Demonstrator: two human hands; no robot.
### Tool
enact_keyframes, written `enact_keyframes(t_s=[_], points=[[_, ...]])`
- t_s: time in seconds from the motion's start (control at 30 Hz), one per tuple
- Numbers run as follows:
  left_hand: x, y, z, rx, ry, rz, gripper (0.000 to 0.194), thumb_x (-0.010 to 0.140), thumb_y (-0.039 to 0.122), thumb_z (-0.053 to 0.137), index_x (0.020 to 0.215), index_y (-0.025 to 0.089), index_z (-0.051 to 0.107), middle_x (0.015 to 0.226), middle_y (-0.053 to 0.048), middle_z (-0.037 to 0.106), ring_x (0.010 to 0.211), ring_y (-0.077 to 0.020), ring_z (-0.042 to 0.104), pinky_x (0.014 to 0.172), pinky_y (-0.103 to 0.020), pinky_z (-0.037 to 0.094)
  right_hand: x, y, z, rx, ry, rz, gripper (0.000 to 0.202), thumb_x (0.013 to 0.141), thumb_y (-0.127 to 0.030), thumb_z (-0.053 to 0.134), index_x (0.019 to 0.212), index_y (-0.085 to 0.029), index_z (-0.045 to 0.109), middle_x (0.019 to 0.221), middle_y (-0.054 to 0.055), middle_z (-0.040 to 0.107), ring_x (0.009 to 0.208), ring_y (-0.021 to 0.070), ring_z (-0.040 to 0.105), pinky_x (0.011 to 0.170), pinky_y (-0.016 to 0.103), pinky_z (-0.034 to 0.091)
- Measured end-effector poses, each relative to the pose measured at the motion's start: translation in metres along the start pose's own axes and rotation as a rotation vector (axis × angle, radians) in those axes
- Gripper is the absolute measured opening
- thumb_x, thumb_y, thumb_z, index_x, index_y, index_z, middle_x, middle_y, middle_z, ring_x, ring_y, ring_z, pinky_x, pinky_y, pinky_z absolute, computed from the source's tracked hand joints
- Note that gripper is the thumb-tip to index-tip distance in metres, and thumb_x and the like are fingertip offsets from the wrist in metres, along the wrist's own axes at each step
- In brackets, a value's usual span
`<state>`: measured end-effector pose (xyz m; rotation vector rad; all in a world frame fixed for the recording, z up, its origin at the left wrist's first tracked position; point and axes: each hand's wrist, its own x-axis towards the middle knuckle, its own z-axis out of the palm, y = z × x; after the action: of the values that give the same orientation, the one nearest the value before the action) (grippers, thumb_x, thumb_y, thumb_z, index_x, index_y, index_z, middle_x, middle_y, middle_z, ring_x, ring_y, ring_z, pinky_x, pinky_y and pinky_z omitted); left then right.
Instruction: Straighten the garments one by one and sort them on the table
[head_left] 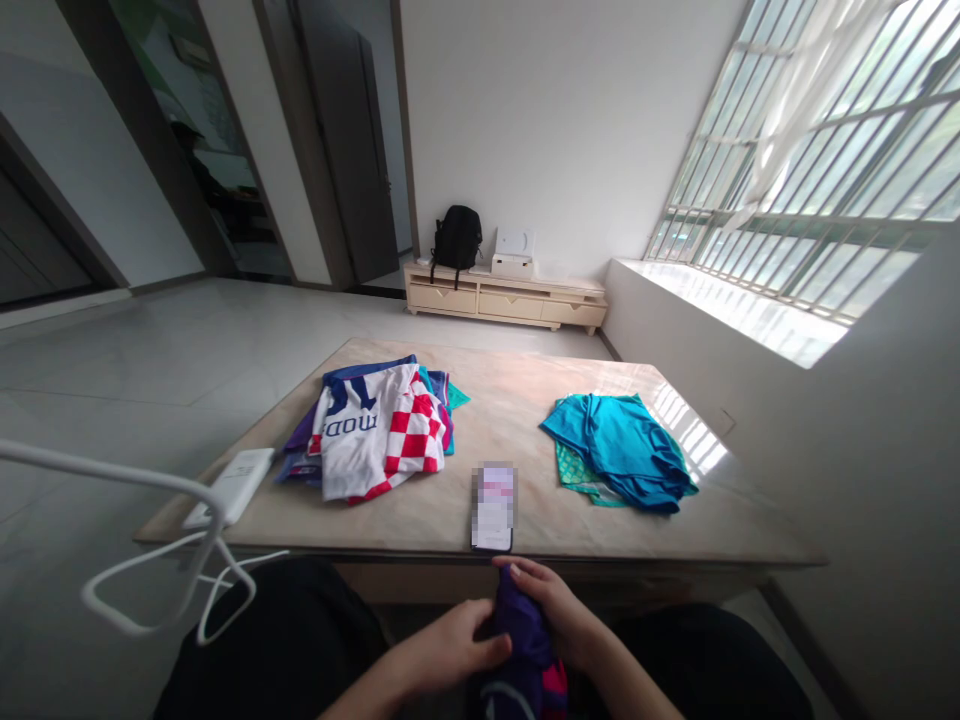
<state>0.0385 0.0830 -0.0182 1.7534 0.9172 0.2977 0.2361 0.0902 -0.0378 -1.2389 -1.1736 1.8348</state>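
Between my knees, just below the table's near edge, a bunched purple garment point(517, 625) with some red on it hangs from both hands. My left hand point(457, 645) grips it from the left side, thumb across the cloth. On the other side my right hand point(551, 605) is closed around its upper right part, higher than the left. A phone point(493, 505) with a blurred screen lies on the table right in front of the hands. To the left is a pile of jerseys, topped by a white one with red checks point(386, 435). Blue-teal garments point(619, 450) lie at the right.
The marble-look table point(517, 400) spans the view before me. A white flat box point(232, 490) rests at its left edge, with a white bent tube point(172, 480) in front. Beyond stand a low cabinet point(517, 305), a black backpack point(456, 240) and a white box point(514, 252).
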Motion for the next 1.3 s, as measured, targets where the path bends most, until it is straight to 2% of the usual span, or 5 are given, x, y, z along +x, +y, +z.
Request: enact_keyframes(t_s=[0.47, 0.6, 0.7, 0.9, 1.3], points=[[0.002, 0.004, -0.006, 0.442, 0.285, -0.177, 0.022, 0.094, 0.028, 0.048, 0.088, 0.023, 0.069, 0.089, -0.009, 0.079, 0.089, -0.0324, 0.074, 0.068, -0.032, 0.041, -0.030, -0.009, -0.033, -0.817, 0.203, 0.029, 0.048, 0.085, -0.064, 0.060, 0.090, -0.022, 0.082, 0.088, 0.012, 0.080, 0.093, 0.0367, 0.071, 0.085, 0.042, 0.046], [0.001, 0.010, -0.003, 0.482, 0.306, -0.173, 0.032, 0.101, 0.032, 0.039, 0.094, 0.023, 0.069, 0.088, -0.011, 0.079, 0.087, -0.0338, 0.075, 0.067, -0.033, 0.041, -0.038, -0.012, -0.029, -0.905, 0.072, -0.073, 0.051, 0.070, -0.055, 0.080, 0.117, -0.034, 0.076, 0.106, 0.002, 0.080, 0.097, 0.0300, 0.072, 0.080, 0.030, 0.046], [0.000, 0.012, -0.006, 0.489, 0.324, -0.153, 0.040, 0.103, 0.034, 0.033, 0.090, 0.023, 0.069, 0.086, -0.010, 0.079, 0.087, -0.0326, 0.075, 0.067, -0.032, 0.040, -0.033, -0.008, -0.029, -0.983, 0.096, -0.126, 0.020, 0.071, -0.036, 0.077, 0.090, -0.029, 0.082, 0.080, 0.001, 0.079, 0.073, 0.0242, 0.070, 0.065, 0.027, 0.041], [-0.002, 0.012, -0.009, 0.450, 0.308, -0.008, 0.047, 0.104, 0.039, 0.034, 0.075, 0.022, 0.068, 0.078, -0.008, 0.076, 0.078, -0.0272, 0.073, 0.065, -0.030, 0.039, -0.029, -0.013, -0.044, -0.919, 0.211, -0.177, 0.017, 0.076, -0.016, 0.061, 0.072, -0.022, 0.077, 0.079, 0.004, 0.074, 0.075, 0.0213, 0.066, 0.069, 0.027, 0.041], [-0.005, 0.012, -0.006, 0.087, 0.458, 0.202, 0.030, 0.100, 0.035, 0.047, 0.080, 0.020, 0.064, 0.083, -0.006, 0.072, 0.079, -0.0226, 0.066, 0.073, -0.028, 0.044, -0.100, 0.017, -0.063, -0.501, 0.367, -0.017, 0.030, 0.067, -0.043, 0.081, 0.084, -0.019, 0.079, 0.079, 0.005, 0.075, 0.076, 0.0255, 0.066, 0.071, 0.032, 0.049]])
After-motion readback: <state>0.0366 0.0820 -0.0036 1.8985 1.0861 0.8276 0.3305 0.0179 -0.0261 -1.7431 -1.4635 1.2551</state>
